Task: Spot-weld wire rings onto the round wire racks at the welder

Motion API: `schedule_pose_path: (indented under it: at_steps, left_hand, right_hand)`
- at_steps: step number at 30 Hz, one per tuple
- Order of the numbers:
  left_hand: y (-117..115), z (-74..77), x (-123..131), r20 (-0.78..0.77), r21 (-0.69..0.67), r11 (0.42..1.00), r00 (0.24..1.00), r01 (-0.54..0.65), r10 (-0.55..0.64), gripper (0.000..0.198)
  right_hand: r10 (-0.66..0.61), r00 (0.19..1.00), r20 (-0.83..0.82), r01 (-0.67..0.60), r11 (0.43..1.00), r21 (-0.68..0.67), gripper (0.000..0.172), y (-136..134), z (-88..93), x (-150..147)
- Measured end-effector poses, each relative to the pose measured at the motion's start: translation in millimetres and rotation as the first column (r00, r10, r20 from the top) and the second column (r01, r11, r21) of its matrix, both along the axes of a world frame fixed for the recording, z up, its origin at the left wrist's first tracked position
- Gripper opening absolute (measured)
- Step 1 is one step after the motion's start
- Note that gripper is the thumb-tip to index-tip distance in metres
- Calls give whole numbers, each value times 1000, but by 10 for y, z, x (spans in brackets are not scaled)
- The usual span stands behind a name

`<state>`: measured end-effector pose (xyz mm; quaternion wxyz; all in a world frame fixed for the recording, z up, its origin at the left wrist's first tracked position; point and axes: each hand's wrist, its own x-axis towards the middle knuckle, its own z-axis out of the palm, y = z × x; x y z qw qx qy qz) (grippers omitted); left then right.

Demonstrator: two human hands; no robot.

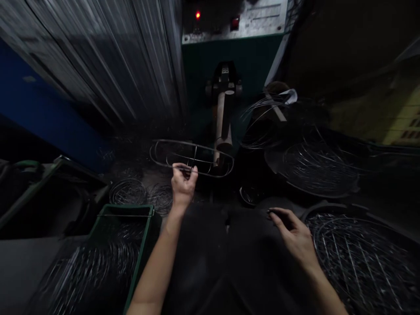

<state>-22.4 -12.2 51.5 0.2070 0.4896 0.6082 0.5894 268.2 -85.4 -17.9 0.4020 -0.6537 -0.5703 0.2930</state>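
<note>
Pinching the near rim of an elongated wire frame in the head view, the left hand was the nearer one, its fingers narrowed on the wire while most of the loop lay beyond them and out to either side. The frame's long axis ran crosswise, its right end dipping slightly and overlapping the lower end of the machine's post, though contact could not be told. Well apart, near a wire-filled tub, the right hand had fingertips close together, whether holding anything unclear.
</note>
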Motion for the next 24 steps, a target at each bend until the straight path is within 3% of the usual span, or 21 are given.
schedule_pose_path:
  at_steps: [5, 9, 12, 16, 18, 20, 22, 24]
  left_hand:
    - [120, 161, -128, -93, -89, 995, 994, 55, -63, 31]
    - [253, 333, -151, -184, -136, 988, 978, 74, -98, 30]
    - [308, 578, -66, -280, -202, 969, 940, 140, -193, 30]
    - [163, 798, 85, -448, -192, 978, 880, 74, -155, 27]
    - [19, 740, 75, -451, -197, 978, 880, 63, -147, 26]
    - [-137, 547, 7, -392, -214, 974, 907, 69, -151, 26]
    - [-288, 245, -44, -276, -226, 971, 952, 73, -136, 28]
    - [-427, -119, 0, -86, -233, 965, 986, 122, -145, 32]
  right_hand:
    - [149, 988, 45, -142, 981, -129, 40, -202, -414, 102]
    - [162, 983, 87, -149, 979, -142, 42, -352, -713, 156]
    - [185, 976, 112, -174, 979, -103, 41, -416, -815, 179]
    - [184, 974, 131, -177, 982, -58, 40, -444, -853, 178]
    - [194, 972, 130, -193, 981, -22, 37, -454, -866, 173]
    - [216, 969, 123, -218, 976, 5, 35, -453, -859, 178]
    - [195, 975, 108, -197, 980, 7, 35, -428, -786, 193]
    - [100, 990, 98, -102, 995, 12, 38, -379, -601, 212]
